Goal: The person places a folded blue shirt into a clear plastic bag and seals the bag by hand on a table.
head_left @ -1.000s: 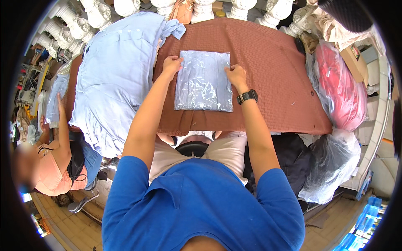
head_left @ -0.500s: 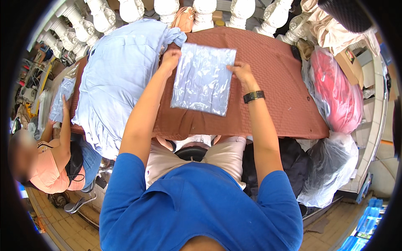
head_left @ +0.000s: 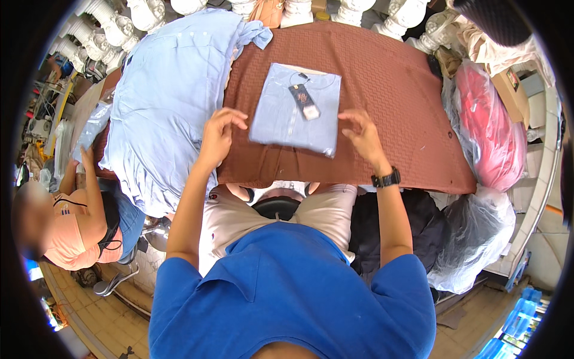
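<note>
A folded light-blue shirt [head_left: 278, 116] in a clear plastic bag lies flat on the brown table cover. Its collar end points away from me, and a dark hang tag [head_left: 304, 102] rests on its front. My left hand [head_left: 221, 134] hovers just off the shirt's left edge, fingers loosely bent and apart, with nothing in them. Close by the right edge, my right hand [head_left: 363, 136] is open too, its fingers slightly curled. A small gap seems to separate each hand from the bag.
A heap of light-blue shirts [head_left: 167, 102] covers the table's left side. Bagged red cloth [head_left: 487, 131] stands at the right, above a clear plastic bag [head_left: 478, 239]. White balusters [head_left: 356, 13] line the far edge. A co-worker [head_left: 78, 227] sits at the far left holding another packet.
The bagged shirt, held between both hands with its plain side showing, has been laid down with its tag side up. Both hands have let go and come nearer to me.
</note>
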### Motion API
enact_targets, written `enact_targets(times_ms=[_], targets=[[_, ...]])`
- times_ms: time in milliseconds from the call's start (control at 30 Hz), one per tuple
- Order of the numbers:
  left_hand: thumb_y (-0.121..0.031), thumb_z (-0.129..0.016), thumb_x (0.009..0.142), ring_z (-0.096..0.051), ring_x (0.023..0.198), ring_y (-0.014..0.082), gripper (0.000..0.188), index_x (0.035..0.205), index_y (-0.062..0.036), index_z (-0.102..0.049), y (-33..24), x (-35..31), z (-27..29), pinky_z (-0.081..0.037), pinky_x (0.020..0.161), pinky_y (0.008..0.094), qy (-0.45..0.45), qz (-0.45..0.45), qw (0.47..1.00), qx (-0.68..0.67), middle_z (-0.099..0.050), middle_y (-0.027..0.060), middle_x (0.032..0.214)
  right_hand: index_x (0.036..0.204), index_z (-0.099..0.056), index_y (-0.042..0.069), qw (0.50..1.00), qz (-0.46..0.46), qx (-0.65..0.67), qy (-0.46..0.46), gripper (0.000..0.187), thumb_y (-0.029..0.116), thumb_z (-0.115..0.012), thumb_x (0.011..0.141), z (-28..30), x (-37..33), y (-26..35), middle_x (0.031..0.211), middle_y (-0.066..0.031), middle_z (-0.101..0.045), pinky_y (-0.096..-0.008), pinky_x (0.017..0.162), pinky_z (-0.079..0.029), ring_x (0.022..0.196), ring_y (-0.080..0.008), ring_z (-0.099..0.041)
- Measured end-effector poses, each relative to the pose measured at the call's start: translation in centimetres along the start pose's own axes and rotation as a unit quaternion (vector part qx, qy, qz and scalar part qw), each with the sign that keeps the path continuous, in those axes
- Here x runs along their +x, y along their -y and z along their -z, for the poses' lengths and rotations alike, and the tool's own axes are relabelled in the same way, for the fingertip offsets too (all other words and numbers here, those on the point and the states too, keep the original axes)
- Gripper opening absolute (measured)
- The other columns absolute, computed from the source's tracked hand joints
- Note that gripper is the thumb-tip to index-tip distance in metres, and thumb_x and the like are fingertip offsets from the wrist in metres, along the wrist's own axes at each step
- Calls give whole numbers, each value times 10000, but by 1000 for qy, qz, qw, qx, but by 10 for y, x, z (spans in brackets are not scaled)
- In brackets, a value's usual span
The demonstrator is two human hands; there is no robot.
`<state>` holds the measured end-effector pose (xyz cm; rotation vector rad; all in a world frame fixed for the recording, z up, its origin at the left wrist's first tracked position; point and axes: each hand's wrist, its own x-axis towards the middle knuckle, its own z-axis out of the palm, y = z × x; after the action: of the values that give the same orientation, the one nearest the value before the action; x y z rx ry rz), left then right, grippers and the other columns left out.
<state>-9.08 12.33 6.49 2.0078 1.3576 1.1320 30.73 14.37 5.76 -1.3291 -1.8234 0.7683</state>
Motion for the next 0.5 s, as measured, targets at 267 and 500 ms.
enact_targets(times_ms=[267, 500], targets=[[5, -541, 946, -453, 1407, 363, 380, 1312, -74, -608, -26, 0, -68, -366, 1154, 463, -23, -53, 993, 107, -538, 136, 1459, 1284, -645, 58, 970, 79, -172, -152, 345, 93, -653, 941, -49, -17, -4, 1340, -168, -578, -481, 1065, -414, 1239, -359, -533], [-358, -499, 1036, -268, 1524, 345, 537, 1535, -166, -448, -12, -7, -131, -201, 1223, 568, 67, -72, 967, 234, -356, 93, 1630, 1471, -478, 26, 946, 78, -301, -92, 497, 257, -541, 1035, -106, -35, -5, 1541, -174, -440, -540, 1171, -321, 1418, -395, -403]])
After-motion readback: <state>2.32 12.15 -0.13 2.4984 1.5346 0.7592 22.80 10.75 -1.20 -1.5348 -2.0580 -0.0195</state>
